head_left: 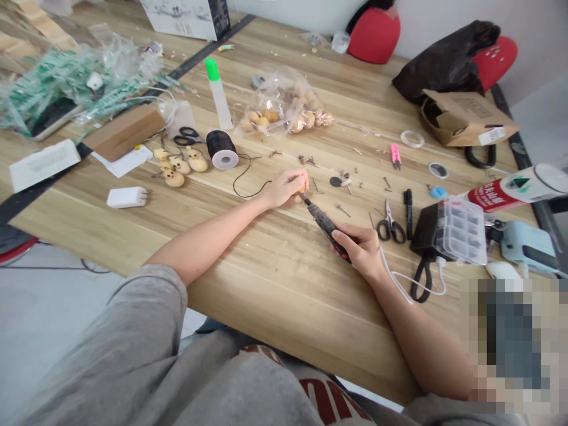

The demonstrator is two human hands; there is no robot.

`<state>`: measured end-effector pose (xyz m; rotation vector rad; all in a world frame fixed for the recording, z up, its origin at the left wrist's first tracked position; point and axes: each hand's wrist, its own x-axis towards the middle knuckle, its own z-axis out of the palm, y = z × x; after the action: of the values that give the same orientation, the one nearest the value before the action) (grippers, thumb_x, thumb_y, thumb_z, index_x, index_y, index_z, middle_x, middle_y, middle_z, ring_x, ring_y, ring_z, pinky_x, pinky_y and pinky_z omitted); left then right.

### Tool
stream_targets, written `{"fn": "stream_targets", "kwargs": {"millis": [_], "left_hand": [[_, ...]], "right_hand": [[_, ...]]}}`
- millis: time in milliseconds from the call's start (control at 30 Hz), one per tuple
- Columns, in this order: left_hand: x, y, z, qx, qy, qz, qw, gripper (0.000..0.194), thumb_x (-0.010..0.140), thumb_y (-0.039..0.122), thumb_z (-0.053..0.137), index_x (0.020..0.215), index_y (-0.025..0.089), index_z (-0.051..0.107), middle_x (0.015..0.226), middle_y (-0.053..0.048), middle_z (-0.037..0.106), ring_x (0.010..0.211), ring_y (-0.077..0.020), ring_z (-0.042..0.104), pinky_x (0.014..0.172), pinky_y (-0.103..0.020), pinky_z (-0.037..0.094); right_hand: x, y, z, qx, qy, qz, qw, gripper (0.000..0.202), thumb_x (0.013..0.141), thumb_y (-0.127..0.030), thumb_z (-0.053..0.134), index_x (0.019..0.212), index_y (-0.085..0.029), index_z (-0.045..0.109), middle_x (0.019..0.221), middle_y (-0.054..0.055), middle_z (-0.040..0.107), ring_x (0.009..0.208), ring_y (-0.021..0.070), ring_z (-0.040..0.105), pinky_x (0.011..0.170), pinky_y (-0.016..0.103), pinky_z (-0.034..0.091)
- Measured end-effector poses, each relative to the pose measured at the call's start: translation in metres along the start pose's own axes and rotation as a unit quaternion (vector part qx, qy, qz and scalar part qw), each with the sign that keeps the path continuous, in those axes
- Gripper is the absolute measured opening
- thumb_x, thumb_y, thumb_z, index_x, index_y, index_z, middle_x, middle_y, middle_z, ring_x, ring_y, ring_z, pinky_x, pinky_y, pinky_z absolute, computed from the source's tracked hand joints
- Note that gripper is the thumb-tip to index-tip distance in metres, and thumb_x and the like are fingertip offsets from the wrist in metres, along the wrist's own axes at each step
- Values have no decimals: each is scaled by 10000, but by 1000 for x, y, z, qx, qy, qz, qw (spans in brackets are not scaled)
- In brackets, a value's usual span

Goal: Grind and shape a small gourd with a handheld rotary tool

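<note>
My left hand (286, 188) is closed around a small tan gourd (300, 195), mostly hidden by the fingers. In my right hand (360, 245) is a black rotary tool (326, 223), its tip meeting or very close to the gourd. Loose tool bits (341, 181) and small bits of debris are scattered just beyond both hands. Left of my left hand stands a spool of black cord (222, 149), its loose end trailing toward my wrist. Several small gourds with drawn faces (175, 165) lie beside the spool.
Scissors (390, 225), a black marker (408, 213) and a clear compartment box (464, 231) lie to the right. Farther back are a plastic bag of gourds (288, 103) and a green-capped bottle (219, 94). A cardboard box (126, 131) and a white charger (127, 197) sit left.
</note>
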<state>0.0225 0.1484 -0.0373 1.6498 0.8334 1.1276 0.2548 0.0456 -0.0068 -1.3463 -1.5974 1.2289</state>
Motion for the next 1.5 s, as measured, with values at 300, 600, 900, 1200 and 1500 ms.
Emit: {"fn": "stream_targets", "kwargs": {"millis": [300, 600, 900, 1200, 1500], "left_hand": [[-1, 2, -1, 11, -3, 2, 1000, 288, 937, 305, 493, 691, 174, 565, 546, 43, 419, 510, -94, 380, 558, -251, 298], [0, 1, -1, 18, 7, 18, 1000, 296, 936, 276, 478, 678, 170, 575, 583, 18, 485, 558, -101, 425, 608, -254, 344], [-1, 5, 0, 33, 13, 3, 999, 306, 936, 257, 467, 666, 171, 582, 574, 16, 468, 565, -110, 418, 598, -246, 347], [-1, 5, -1, 40, 7, 14, 999, 289, 911, 247, 439, 667, 174, 577, 609, 5, 524, 601, -122, 441, 648, -270, 370], [-1, 2, -1, 48, 6, 37, 998, 484, 951, 565, 406, 673, 196, 550, 650, -12, 549, 672, -154, 500, 790, -330, 444]], "right_hand": [[0, -2, -1, 2, 0, 4, 1000, 382, 755, -484, 687, 898, -147, 795, 533, -4, 603, 445, 124, 498, 455, 264, 414], [1, 0, -2, -1, 5, 8, 1000, 392, 778, -472, 679, 949, -141, 801, 523, -5, 601, 441, 120, 486, 443, 258, 402], [1, 1, -1, 2, 5, 17, 1000, 393, 772, -480, 683, 941, -146, 802, 524, -7, 596, 443, 116, 476, 434, 254, 386], [1, -1, -1, 5, 0, 9, 1000, 382, 766, -479, 680, 909, -144, 795, 526, -4, 597, 443, 119, 478, 447, 262, 390], [1, 0, -3, -10, -4, 15, 1000, 420, 783, -487, 670, 963, -130, 798, 527, -3, 590, 449, 116, 472, 443, 254, 375]]}}
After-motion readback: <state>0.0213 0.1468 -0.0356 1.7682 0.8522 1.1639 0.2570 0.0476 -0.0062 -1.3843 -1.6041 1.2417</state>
